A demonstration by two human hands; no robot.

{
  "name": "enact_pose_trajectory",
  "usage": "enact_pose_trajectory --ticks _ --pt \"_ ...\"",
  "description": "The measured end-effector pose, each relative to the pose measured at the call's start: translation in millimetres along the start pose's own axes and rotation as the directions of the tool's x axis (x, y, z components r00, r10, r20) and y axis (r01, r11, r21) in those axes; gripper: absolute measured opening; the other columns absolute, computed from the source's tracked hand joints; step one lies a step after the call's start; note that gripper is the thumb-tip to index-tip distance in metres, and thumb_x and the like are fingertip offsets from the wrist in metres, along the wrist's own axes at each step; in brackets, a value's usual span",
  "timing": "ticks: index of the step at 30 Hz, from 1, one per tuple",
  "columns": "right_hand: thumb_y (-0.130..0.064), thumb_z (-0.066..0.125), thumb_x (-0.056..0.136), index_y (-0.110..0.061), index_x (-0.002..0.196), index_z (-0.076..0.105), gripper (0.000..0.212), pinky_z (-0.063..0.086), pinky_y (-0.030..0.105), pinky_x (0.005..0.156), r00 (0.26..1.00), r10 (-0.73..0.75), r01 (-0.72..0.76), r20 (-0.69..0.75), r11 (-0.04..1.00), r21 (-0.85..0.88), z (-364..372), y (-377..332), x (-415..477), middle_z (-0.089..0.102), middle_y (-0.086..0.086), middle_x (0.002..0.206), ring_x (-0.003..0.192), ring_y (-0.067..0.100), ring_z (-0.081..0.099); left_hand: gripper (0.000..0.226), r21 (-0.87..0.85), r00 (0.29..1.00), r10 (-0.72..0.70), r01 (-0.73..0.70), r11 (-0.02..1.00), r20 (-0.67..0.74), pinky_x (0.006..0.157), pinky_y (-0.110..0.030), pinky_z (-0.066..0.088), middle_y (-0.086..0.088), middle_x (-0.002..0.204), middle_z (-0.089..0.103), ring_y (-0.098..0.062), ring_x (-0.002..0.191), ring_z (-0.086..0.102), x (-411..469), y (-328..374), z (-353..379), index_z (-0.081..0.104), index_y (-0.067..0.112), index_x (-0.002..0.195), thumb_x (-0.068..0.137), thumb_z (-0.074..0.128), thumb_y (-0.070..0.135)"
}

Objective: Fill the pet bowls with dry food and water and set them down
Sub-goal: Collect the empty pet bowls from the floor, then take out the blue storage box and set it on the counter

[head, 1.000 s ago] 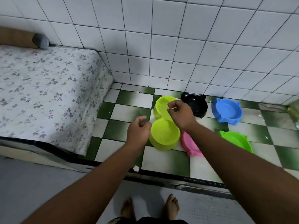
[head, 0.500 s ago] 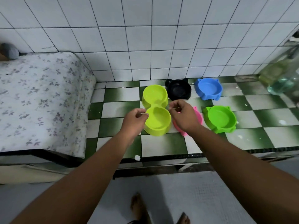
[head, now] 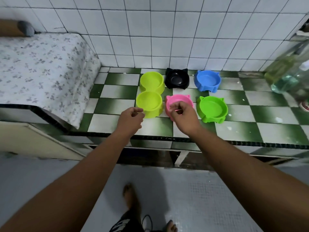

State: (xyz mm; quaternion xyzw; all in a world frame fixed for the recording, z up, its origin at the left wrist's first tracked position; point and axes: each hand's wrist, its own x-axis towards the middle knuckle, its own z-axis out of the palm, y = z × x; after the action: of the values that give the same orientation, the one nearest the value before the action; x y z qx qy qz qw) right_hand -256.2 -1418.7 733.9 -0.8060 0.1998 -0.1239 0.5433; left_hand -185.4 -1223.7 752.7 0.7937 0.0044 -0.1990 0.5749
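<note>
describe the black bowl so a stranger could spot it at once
Find the checkered ledge under the white tiled wall. In the back row, the black bowl sits between the lime double bowl and the blue bowl. It is the only black one; every other bowl is brightly coloured.

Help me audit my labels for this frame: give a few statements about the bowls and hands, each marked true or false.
1. The black bowl sits between the double bowl and the blue bowl. True.
2. The green bowl holds dry food. False: it is empty.
3. The left hand grips the blue bowl. False: it hovers by the double bowl's near end.
4. The right hand hides part of the pink bowl. True.
5. The blue bowl stands nearest the person. False: it is in the back row, by the wall.
</note>
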Motion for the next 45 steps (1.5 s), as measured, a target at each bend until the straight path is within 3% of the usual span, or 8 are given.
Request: enact_pose_trajectory --ticks 6,17,23,26,29,34,41,45 --pt "-0.006 0.064 0.092 -0.018 0.095 0.063 0.012 0.039 0.003 0.060 1.000 0.002 -0.002 0.008 1.000 0.017 -17.6 -3.3 -28.2 0.063 -0.011 0.082 0.064 -0.007 0.055 0.015 -0.041 0.999 0.019 -0.020 0.999 -0.038 0.077 -0.037 0.057 -0.009 0.099 0.067 -0.017 0.084 0.063 -31.6 0.7 8.0 0.067 0.010 0.113 0.100 0.061 0.013" --pt "-0.007 0.062 0.093 -0.014 0.098 0.064 0.009 0.041 0.007 0.058 0.999 0.023 -0.022 -0.022 0.999 0.045 4.0 -18.8 -62.7 0.061 -0.004 0.080 0.056 -0.008 0.052 0.017 -0.070 0.999 0.033 -0.034 0.997 -0.010 0.077 -0.034 0.059 -0.007 0.101 0.069 -0.016 0.088 0.065 -48.0 -17.3 -23.2 0.069 0.011 0.114 0.100 0.062 0.017" --pt "-0.007 0.064 0.092 -0.021 0.090 0.064 0.014 0.048 0.021 0.075 0.992 0.120 -0.119 -0.036 0.992 0.033 58.2 0.6 -83.9 0.063 -0.005 0.080 0.071 0.007 0.057 0.011 -0.022 0.997 -0.056 0.057 0.998 0.049 0.073 -0.026 0.057 -0.008 0.104 0.073 -0.016 0.089 0.067 -41.8 -60.2 -64.8 0.070 0.017 0.107 0.101 0.061 0.018" --pt "-0.006 0.063 0.093 -0.011 0.096 0.065 0.007 0.046 0.011 0.069 0.981 0.187 -0.184 -0.059 0.982 0.044 90.4 16.5 -99.1 0.062 -0.002 0.079 0.070 0.007 0.056 0.014 0.022 0.993 -0.082 0.080 0.997 0.080 0.081 -0.029 0.058 -0.007 0.106 0.072 -0.017 0.093 0.067 -34.6 -84.1 -85.2 0.070 0.015 0.110 0.104 0.057 0.016" --pt "-0.009 0.064 0.094 -0.006 0.100 0.067 0.007 0.046 0.008 0.066 0.973 0.229 -0.227 -0.038 0.973 0.050 124.6 40.7 -114.4 0.065 0.004 0.085 0.071 0.008 0.057 0.017 0.085 0.984 -0.110 0.099 0.991 0.140 0.086 -0.032 0.060 -0.007 0.104 0.074 -0.017 0.095 0.072 -24.3 -120.4 -103.6 0.070 0.014 0.113 0.105 0.056 0.019" --pt "-0.017 0.066 0.093 -0.019 0.095 0.069 0.004 0.052 0.027 0.077 0.939 0.343 -0.343 0.035 0.939 0.018 174.8 108.4 -132.4 0.070 -0.001 0.086 0.079 0.014 0.064 0.016 0.126 0.957 -0.215 0.193 0.973 0.194 0.083 -0.029 0.059 -0.009 0.097 0.076 -0.023 0.095 0.075 0.5 -196.5 -111.6 0.073 0.016 0.105 0.104 0.057 0.019" --pt "-0.006 0.063 0.094 -0.015 0.089 0.068 0.011 0.054 0.037 0.081 0.858 0.498 -0.509 0.128 0.856 0.084 247.7 222.5 -91.4 0.067 0.002 0.081 0.077 0.018 0.061 0.016 0.060 0.923 -0.380 0.377 0.924 0.057 0.093 -0.034 0.058 -0.003 0.101 0.076 -0.020 0.100 0.072 90.7 -344.9 -98.6 0.073 0.018 0.113 0.099 0.065 0.018" --pt "-0.002 0.061 0.093 -0.016 0.088 0.069 0.017 0.054 0.033 0.067 0.779 0.602 -0.627 0.175 0.754 0.196 291.5 287.4 -39.7 0.069 0.008 0.086 0.077 0.021 0.064 0.028 -0.027 0.918 -0.396 0.397 0.918 0.017 0.081 -0.030 0.054 -0.003 0.093 0.070 -0.016 0.084 0.066 159.2 -426.1 -82.7 0.067 0.010 0.126 0.099 0.064 0.011"
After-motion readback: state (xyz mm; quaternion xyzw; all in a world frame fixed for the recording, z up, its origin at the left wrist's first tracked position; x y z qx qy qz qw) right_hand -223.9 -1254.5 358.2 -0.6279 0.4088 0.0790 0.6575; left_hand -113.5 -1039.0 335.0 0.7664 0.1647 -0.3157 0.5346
